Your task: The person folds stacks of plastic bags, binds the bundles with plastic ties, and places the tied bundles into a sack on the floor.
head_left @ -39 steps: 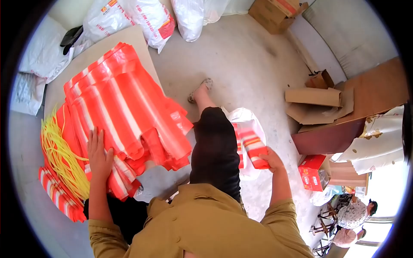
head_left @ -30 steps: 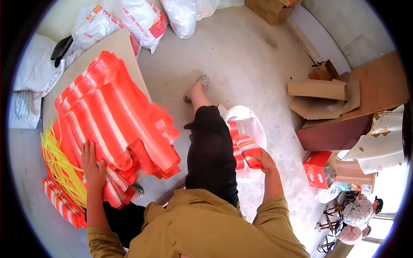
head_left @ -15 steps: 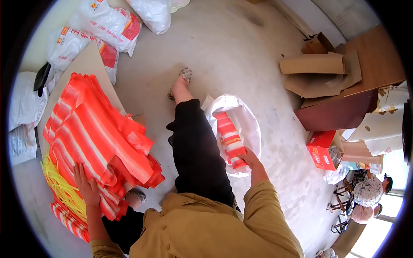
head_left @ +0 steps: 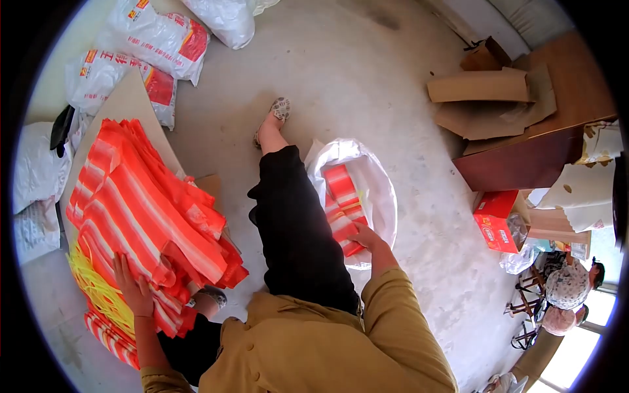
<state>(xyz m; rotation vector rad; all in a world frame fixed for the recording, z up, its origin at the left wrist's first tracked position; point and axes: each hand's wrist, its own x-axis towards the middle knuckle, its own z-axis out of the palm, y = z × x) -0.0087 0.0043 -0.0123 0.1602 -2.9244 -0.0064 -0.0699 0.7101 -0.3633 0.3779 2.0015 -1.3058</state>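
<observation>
My left hand (head_left: 134, 288) lies flat, fingers extended, on a thick pile of red-and-white striped sheets (head_left: 137, 203), which look like thin woven or mesh material. Beside that hand, a bunch of thin yellow strips (head_left: 98, 295) rests against the pile. My right hand (head_left: 368, 237) reaches into a white bag-lined container (head_left: 386, 196) and has its fingers closed on the edge of a folded red-and-white striped bundle (head_left: 339, 226). Another striped piece (head_left: 339, 183) shows in the container just beyond it. The fingertips of my right hand are partly hidden.
White printed sacks (head_left: 147, 39) stand at the upper left. Cardboard boxes (head_left: 481, 88) and a red box (head_left: 498, 219) line the right side. Two people (head_left: 567, 288) sit far off at lower right. My outstretched leg (head_left: 288, 216) lies between pile and container.
My right hand has shifted slightly left and up inside the container. The striped bundle under it has moved left, and a second striped piece now shows beyond it. My left hand stays on the pile.
</observation>
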